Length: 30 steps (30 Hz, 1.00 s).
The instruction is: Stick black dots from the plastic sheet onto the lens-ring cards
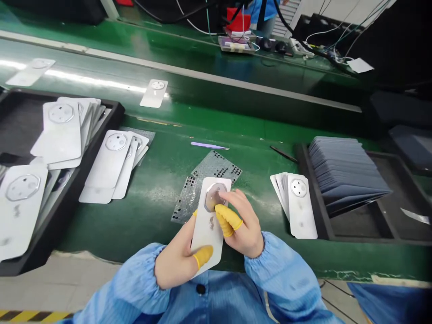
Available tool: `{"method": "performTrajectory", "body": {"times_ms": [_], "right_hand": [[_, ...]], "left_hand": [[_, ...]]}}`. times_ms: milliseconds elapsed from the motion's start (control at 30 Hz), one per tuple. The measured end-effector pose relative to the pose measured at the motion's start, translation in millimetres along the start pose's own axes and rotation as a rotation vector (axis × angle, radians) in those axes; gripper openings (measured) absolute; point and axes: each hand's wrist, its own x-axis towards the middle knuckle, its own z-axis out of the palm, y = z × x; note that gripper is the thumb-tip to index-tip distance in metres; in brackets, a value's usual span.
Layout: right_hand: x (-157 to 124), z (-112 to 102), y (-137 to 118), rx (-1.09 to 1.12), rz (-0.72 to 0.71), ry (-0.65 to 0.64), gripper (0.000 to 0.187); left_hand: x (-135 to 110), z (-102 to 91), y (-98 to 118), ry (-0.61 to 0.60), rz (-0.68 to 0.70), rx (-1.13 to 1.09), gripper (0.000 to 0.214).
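My left hand (180, 258) is closed round a white phone back cover (208, 238), its thumb in a yellow finger cot lying across the lower part. An octagonal camera ring and a dark printed mark show on the cover, which is tilted towards me. At the ring, my right hand (242, 225) has its yellow-cotted thumb and finger pressed together; whatever sits between them is too small to make out. Beneath and behind the cover lie clear plastic sheets (211, 164) with small black dots. Purple tweezers (209, 146) rest just beyond.
Left of me, a black tray (118, 110) holds stacked white covers, with more covers (106, 168) beside it. At right, several covers (301, 211) lie against another black tray (337, 238) holding grey sheets (340, 166). Dark tweezers (283, 154) lie nearby. Single covers (154, 96) sit on the far strip.
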Motion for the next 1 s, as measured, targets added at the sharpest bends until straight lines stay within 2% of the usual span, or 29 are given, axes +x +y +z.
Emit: {"method": "performTrajectory", "body": {"times_ms": [167, 433, 567, 700, 833, 933, 1000], "right_hand": [[3.0, -3.3, -1.7, 0.003, -0.049, -0.034, 0.034], [4.8, -3.2, -2.5, 0.034, -0.018, -0.001, 0.038], [6.3, -4.2, -5.2, 0.068, -0.003, -0.014, 0.042], [7.0, 0.3, -10.6, 0.133, -0.002, -0.058, 0.050], [1.6, 7.3, -12.4, 0.147, 0.042, -0.078, 0.056], [-3.4, 7.3, -9.0, 0.190, 0.095, -0.063, 0.054], [-4.2, 5.3, -5.9, 0.232, 0.133, -0.035, 0.051]], "left_hand": [[0.7, 2.0, 9.6, -0.045, 0.130, 0.064, 0.065], [2.2, 7.5, 4.3, 0.025, 0.252, 0.308, 0.062], [3.8, 8.5, 4.7, 0.083, 0.269, 0.421, 0.063], [3.9, 6.7, 4.7, 0.092, 0.268, 0.440, 0.062], [4.8, 8.6, 2.5, 0.123, 0.225, 0.420, 0.068], [4.0, 13.1, 0.7, 0.119, 0.101, 0.174, 0.061], [3.2, 12.2, 0.7, 0.182, -0.060, -0.026, 0.051]]}}
